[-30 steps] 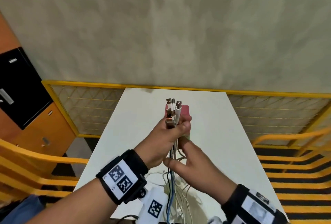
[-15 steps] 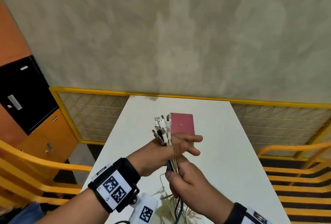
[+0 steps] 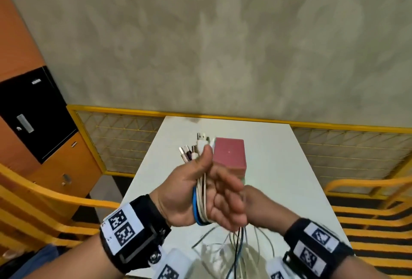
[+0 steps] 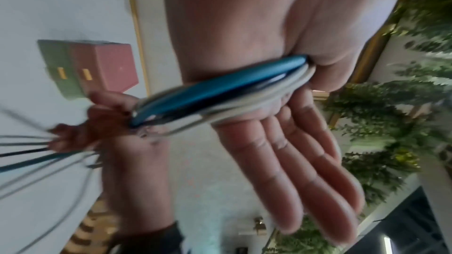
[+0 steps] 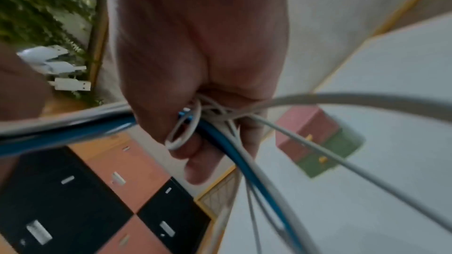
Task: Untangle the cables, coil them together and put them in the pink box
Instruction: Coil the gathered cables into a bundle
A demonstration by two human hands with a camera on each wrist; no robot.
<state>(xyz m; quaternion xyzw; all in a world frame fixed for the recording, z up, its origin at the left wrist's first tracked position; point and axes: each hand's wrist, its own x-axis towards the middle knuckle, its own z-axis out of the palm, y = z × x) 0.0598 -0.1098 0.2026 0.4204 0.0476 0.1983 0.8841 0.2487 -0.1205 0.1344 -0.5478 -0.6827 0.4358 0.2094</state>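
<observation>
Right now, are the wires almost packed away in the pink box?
Not yet. The plug ends are gathered: the left hand pins the cables under its thumb, fingers straight. Coiling is under way, with the right hand gripping the loose lengths, which trail toward the table. The pink box sits apart, nothing in it shown.

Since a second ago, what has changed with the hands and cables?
The left hand turned palm-up, its fingers straightening; its thumb pins the cables near the plugs, now laid across the palm. The right hand moved behind the left hand's fingers, gripping the cables, apparently starting a coil. The pink box stays closed on the table; loose ends still hang.
</observation>
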